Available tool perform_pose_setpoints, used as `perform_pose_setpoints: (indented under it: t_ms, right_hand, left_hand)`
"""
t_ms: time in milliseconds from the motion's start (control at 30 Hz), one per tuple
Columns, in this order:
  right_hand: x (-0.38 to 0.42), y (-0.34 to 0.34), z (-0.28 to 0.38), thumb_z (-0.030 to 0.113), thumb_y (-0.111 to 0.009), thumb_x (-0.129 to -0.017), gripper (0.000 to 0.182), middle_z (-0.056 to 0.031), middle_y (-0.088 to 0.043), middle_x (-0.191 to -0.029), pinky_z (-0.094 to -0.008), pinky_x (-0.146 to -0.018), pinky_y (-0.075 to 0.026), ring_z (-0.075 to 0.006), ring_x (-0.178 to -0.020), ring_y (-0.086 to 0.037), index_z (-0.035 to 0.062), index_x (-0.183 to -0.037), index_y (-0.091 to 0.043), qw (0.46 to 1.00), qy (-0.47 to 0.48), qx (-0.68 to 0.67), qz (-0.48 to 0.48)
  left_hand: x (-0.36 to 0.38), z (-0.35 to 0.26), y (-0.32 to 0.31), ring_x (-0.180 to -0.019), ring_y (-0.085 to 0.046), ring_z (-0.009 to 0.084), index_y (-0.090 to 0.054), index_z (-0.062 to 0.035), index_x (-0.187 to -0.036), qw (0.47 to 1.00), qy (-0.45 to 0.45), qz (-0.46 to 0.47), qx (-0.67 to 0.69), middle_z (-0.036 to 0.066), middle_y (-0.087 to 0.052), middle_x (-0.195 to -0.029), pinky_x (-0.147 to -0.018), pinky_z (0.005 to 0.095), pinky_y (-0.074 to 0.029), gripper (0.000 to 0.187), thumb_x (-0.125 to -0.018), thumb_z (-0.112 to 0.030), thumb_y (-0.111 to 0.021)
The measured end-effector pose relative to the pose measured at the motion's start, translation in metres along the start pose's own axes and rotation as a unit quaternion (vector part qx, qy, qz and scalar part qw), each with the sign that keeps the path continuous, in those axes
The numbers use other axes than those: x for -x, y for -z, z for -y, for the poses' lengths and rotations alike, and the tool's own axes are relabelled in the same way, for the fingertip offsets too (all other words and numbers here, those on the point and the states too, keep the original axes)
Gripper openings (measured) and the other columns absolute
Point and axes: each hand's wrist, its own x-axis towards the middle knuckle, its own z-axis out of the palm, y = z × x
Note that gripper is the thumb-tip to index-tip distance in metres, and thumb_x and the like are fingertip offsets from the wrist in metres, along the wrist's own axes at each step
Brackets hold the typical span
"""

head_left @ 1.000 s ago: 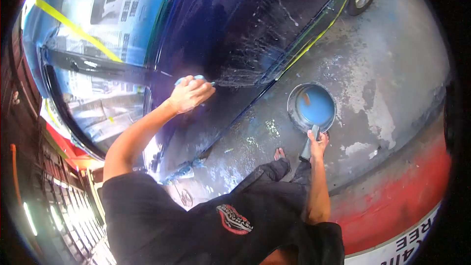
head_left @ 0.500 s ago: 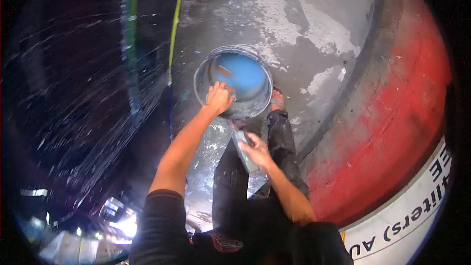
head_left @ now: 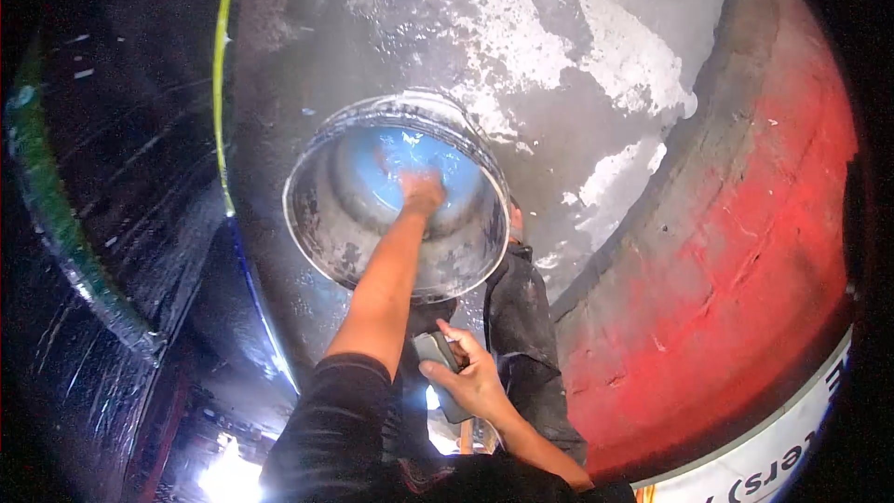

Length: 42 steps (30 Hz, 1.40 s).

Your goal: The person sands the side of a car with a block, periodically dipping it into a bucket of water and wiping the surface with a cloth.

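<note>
A bucket (head_left: 331, 240) with a worn, pale rim stands on the wet floor and holds bluish water (head_left: 466, 169). My left hand (head_left: 424, 191) is down inside it, its fingers under the water and blurred, so what they hold, if anything, is hidden. Below the bucket in the view, my right hand (head_left: 473, 374) grips a grey rectangular block (head_left: 434, 350), thumb across its face and fingers along its far side.
A red and grey curved wall (head_left: 708, 289) rises at the right, with a white lettered surface (head_left: 745, 466) beneath. Dark glossy bodywork (head_left: 121, 158) with a yellow-green edge (head_left: 221, 84) lies left. My trouser leg (head_left: 521, 335) is beside the bucket.
My left hand has gone from the bucket's near side down into the water. The bucket appears larger and closer. The brown piece seen in it before is no longer visible. My right hand still holds the block.
</note>
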Motion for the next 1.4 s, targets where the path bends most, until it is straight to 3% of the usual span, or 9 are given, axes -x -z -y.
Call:
perform_pose_setpoints:
  t_ms: [133,233,400,467,633,800,933,1133,1400]
  right_hand:
    - [-0.004,0.006,-0.016,0.019,-0.089,-0.091,0.076,-0.0166,-0.058,-0.152,-0.0359,-0.116,-0.045,-0.0207,-0.138,-0.056,0.0014,-0.155,-0.050,0.998,0.014,0.060,0.002]
    - [-0.013,0.012,-0.029,0.019,-0.087,-0.092,0.066,-0.0084,-0.072,-0.123,-0.0356,-0.088,-0.059,-0.0165,-0.103,-0.069,0.0059,-0.150,-0.057,0.996,0.026,0.091,-0.004]
    - [-0.008,0.013,-0.051,0.027,-0.087,-0.093,0.051,-0.0110,-0.074,-0.098,-0.0418,-0.063,-0.064,-0.0247,-0.073,-0.074,0.0076,-0.134,-0.062,0.994,-0.058,-0.085,0.024]
    - [0.012,0.009,-0.038,0.025,-0.085,-0.095,0.043,-0.0089,-0.073,-0.096,-0.0415,-0.063,-0.063,-0.0229,-0.074,-0.073,0.0068,-0.128,-0.064,0.998,-0.044,-0.013,0.036]
    - [0.056,-0.014,0.017,0.026,-0.085,-0.094,0.048,-0.0077,-0.073,-0.101,-0.0381,-0.069,-0.060,-0.0195,-0.080,-0.072,0.0051,-0.130,-0.063,0.994,-0.011,0.074,0.075]
    - [0.072,-0.032,0.081,0.029,-0.085,-0.094,0.048,-0.0070,-0.073,-0.105,-0.0346,-0.076,-0.058,-0.0177,-0.087,-0.071,0.0046,-0.129,-0.064,0.987,0.120,0.090,0.053]
    - [0.101,-0.037,0.131,0.025,-0.085,-0.095,0.045,-0.0050,-0.074,-0.110,-0.0314,-0.081,-0.055,-0.0140,-0.094,-0.069,0.0055,-0.131,-0.065,0.985,0.145,0.086,0.034]
    - [0.125,-0.037,0.156,0.024,-0.084,-0.095,0.047,-0.0038,-0.074,-0.110,-0.0302,-0.082,-0.055,-0.0129,-0.094,-0.069,0.0085,-0.135,-0.064,0.976,0.188,0.106,0.014]
    - [0.145,-0.118,0.160,0.023,-0.086,-0.093,0.070,-0.0133,-0.070,-0.121,-0.0296,-0.091,-0.055,-0.0176,-0.105,-0.068,0.0037,-0.151,-0.052,0.964,0.232,0.128,0.028]
  left_hand:
    - [0.038,0.018,0.030,-0.114,-0.070,0.0282,-0.070,-0.0109,-0.133,0.960,-0.003,-0.071,0.270,0.012,-0.076,-0.123,-0.102,0.0436,-0.054,0.046,-0.088,-0.016,-0.079]
    - [0.126,0.030,0.078,-0.105,-0.069,0.0182,-0.070,-0.0122,-0.132,0.758,-0.022,-0.059,0.649,0.004,-0.077,-0.117,-0.094,0.0355,-0.056,0.048,-0.086,0.001,-0.074]
    - [0.390,0.067,0.242,-0.116,-0.066,0.0168,-0.064,-0.0043,-0.137,0.688,-0.056,-0.106,0.716,0.007,-0.073,-0.124,-0.100,0.0362,-0.052,0.043,-0.103,-0.029,-0.074]
    - [0.483,0.098,0.286,-0.116,-0.066,0.0160,-0.071,-0.0030,-0.127,0.596,-0.094,-0.156,0.782,0.007,-0.074,-0.123,-0.103,0.0356,-0.052,0.039,-0.101,-0.031,-0.077]
    - [0.720,0.101,0.446,-0.119,-0.067,0.0292,-0.078,-0.0060,-0.109,0.792,-0.108,-0.542,0.258,0.016,-0.074,-0.123,-0.105,0.0444,-0.051,0.023,-0.090,-0.019,-0.079]
    - [0.803,0.143,0.485,-0.136,-0.055,0.0371,-0.075,-0.0183,-0.131,0.695,0.054,-0.676,-0.240,0.015,-0.061,-0.144,-0.116,0.0535,-0.040,0.051,-0.082,-0.024,-0.088]
    - [0.781,0.173,0.513,-0.148,-0.046,0.0349,-0.067,-0.0261,-0.145,0.699,0.016,-0.641,-0.317,0.010,-0.055,-0.154,-0.127,0.0629,-0.024,0.064,-0.085,-0.026,-0.087]
    - [0.732,0.135,0.668,-0.143,-0.053,0.0355,-0.072,-0.0208,-0.139,0.667,-0.117,-0.654,-0.338,0.012,-0.058,-0.153,-0.121,0.0586,-0.038,0.053,-0.087,-0.019,-0.083]
    - [0.783,0.177,0.542,-0.153,-0.046,0.0315,-0.071,-0.0169,-0.136,0.786,-0.145,-0.494,-0.342,0.009,-0.052,-0.161,-0.125,0.0603,-0.033,0.057,-0.081,-0.017,-0.081]
